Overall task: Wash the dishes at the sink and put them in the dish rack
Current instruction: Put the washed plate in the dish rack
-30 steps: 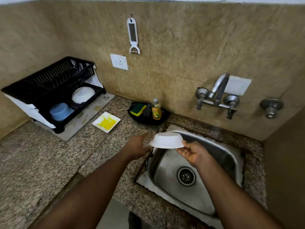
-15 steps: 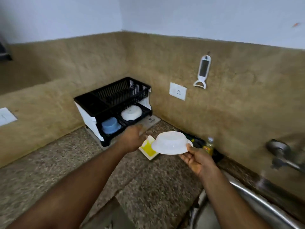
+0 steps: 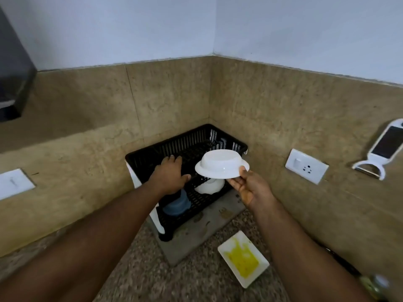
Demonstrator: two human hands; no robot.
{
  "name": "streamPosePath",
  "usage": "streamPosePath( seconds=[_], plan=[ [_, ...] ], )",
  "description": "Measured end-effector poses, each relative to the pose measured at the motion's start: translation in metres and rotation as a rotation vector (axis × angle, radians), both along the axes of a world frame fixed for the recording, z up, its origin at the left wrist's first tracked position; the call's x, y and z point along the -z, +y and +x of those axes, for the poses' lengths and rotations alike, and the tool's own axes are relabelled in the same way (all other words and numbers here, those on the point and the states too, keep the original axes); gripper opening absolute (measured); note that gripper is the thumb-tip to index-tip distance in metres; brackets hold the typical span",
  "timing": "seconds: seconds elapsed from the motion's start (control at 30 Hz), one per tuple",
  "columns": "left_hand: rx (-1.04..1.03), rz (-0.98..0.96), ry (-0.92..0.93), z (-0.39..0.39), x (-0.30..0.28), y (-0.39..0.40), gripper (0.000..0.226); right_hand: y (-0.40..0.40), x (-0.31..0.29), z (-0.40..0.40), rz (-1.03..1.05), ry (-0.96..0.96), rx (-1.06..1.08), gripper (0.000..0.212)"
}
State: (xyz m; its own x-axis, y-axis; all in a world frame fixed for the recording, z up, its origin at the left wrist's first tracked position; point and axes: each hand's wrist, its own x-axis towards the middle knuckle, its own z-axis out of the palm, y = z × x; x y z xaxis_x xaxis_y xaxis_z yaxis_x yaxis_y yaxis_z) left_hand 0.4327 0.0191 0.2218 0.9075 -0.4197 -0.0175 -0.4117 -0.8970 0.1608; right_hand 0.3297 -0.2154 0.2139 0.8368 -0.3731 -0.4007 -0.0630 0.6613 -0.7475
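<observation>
My right hand [image 3: 247, 188] grips the rim of a white bowl [image 3: 221, 164], held upside down in the air in front of the black dish rack [image 3: 152, 153] in the counter corner. My left hand [image 3: 170, 173] hovers over the rack's upper tier, palm down, fingers spread, holding nothing. On the rack's lower tier lie another white bowl [image 3: 210, 186] and a blue bowl [image 3: 176, 204], both partly hidden by my hands. The sink is out of view.
A white rectangular plate with a yellow smear [image 3: 243, 258] lies on the granite counter [image 3: 152, 280] right of the rack's grey drip mat [image 3: 196, 236]. A socket [image 3: 306, 166] and a hanging peeler [image 3: 386, 147] are on the right wall. A dark box [image 3: 13, 83] hangs upper left.
The view swung left from the sink to the rack corner. My right hand carried the white bowl to the rack, and my left hand moved over its upper tier.
</observation>
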Motion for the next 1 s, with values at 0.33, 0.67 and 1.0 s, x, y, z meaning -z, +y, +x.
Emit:
streamPosePath(
  seconds=[0.33, 0.67, 1.0],
  plan=[
    [0.034, 0.142, 0.140, 0.113, 0.036, -0.004, 0.070, 0.001, -0.006, 0.164, -0.101, 0.001, 0.042, 0.028],
    [0.091, 0.238, 0.126, 0.131, 0.069, -0.004, 0.057, 0.012, 0.023, 0.248, -0.166, 0.073, 0.091, 0.039],
    [0.106, 0.252, 0.159, 0.129, 0.057, -0.007, 0.057, 0.005, 0.046, 0.270, -0.244, 0.189, 0.146, 0.033]
  ],
)
